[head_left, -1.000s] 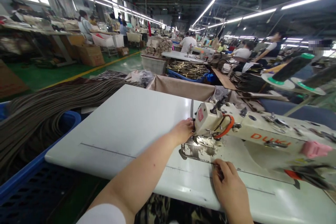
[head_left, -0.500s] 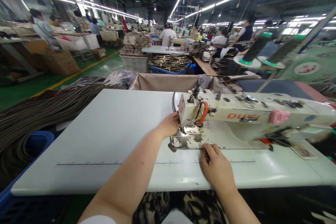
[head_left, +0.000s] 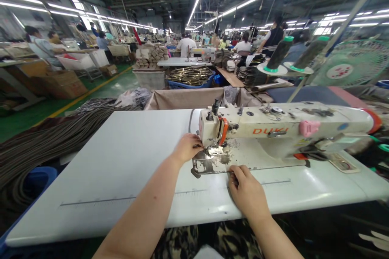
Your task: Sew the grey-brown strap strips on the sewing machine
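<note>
A cream sewing machine (head_left: 273, 129) with orange lettering is set into a pale worktable (head_left: 146, 141). My left hand (head_left: 187, 147) is at the left side of its head, fingers drawn together close to the needle area and the metal plate (head_left: 216, 151). Whatever lies between those fingertips is too small to make out. At the front edge of the worn machine bed (head_left: 243, 158) rests my right hand (head_left: 247, 188), its fingers curled inward. The inside of that hand is hidden, and I cannot tell what it holds.
Dark thread cones (head_left: 278, 54) stand behind the machine, near a green fan (head_left: 343, 68). Long dark strips (head_left: 60, 129) are heaped left of the table. Behind it is a fabric-lined bin (head_left: 185, 99). A ruler line (head_left: 121, 200) marks the tabletop. Several people work farther back.
The view has shifted slightly, so the machine appears farther left. My left hand has dropped a little along the machine head, towards the needle area. My right hand stays at the bed's front edge.
</note>
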The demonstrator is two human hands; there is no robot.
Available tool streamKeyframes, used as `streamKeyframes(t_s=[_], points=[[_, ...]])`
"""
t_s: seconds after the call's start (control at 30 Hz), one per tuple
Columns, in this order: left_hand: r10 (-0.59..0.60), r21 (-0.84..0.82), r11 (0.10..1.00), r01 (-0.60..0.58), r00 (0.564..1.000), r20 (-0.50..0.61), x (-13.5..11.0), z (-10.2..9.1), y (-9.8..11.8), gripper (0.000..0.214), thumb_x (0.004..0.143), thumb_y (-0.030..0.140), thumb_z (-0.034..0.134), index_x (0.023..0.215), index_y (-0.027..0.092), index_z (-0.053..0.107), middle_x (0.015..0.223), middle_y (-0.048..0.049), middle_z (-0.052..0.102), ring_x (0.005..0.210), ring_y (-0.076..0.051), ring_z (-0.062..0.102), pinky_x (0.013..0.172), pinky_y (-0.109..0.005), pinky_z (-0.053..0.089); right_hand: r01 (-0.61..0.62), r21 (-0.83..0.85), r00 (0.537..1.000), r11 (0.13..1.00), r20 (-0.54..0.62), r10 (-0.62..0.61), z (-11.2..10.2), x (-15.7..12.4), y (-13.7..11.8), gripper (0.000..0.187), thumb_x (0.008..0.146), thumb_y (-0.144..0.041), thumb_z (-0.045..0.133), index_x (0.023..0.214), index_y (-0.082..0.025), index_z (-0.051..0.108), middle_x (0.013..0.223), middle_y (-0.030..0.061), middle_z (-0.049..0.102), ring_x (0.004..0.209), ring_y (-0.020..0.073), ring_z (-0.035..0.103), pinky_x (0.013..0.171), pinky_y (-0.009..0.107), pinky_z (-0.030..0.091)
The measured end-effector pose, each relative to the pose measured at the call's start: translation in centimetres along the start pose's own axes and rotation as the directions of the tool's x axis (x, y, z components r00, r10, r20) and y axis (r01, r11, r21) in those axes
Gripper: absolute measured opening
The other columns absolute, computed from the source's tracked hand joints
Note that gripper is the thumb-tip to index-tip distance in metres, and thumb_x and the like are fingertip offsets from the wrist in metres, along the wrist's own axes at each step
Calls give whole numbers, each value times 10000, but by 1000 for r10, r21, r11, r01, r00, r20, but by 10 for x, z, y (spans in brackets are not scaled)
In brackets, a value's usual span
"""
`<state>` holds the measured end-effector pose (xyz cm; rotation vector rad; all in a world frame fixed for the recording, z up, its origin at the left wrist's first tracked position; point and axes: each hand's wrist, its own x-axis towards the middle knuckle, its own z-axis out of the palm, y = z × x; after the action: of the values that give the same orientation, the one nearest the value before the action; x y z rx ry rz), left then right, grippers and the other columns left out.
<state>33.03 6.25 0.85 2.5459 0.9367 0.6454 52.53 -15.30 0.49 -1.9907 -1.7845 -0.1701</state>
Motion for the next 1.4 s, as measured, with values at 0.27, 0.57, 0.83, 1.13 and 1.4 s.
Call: streamKeyframes(t_s=[0.27,0.57,0.83,1.13,1.4], points=[[-88,2,996,88,996,-23,-11,-5,17,81,855,246,760,894,282,821,1019,-34,770,1035,-250,656,993,-409,469,-30,21,999,999,41,29,-1,-1,0,217,897,-145,500,1069,-236,597,1019,27,623,795,178,598,707,304,417],[-285,-77,956,284,958,-5,-32,2,32,93,838,173,748,848,250,799,939,13,730,785,-134,678,727,-245,513,-29,17,999,999,33,28,-4,0,-2,181,870,-121,502,985,-233,586,977,26,611,767,166,581,685,284,393],[-323,-47,945,323,946,16,-34,-1,42,106,831,168,739,853,251,801,917,3,703,776,-143,662,725,-255,510,-16,19,1000,1000,27,16,-3,1,-1,175,861,-120,515,977,-224,597,966,27,604,762,166,562,684,294,384],[-460,-52,888,457,886,-60,-54,22,87,85,845,171,670,857,221,738,973,-43,698,837,-175,692,772,-276,541,-26,2,999,1000,29,26,-4,0,-2,155,877,-121,523,972,-224,589,963,21,595,756,157,552,669,290,367],[-439,76,897,436,898,36,-53,24,110,165,859,254,646,1001,181,690,1050,-115,677,904,-235,701,831,-313,551,-16,24,999,1000,31,15,0,1,2,163,855,-108,525,954,-225,578,939,15,578,763,159,553,699,284,376]])
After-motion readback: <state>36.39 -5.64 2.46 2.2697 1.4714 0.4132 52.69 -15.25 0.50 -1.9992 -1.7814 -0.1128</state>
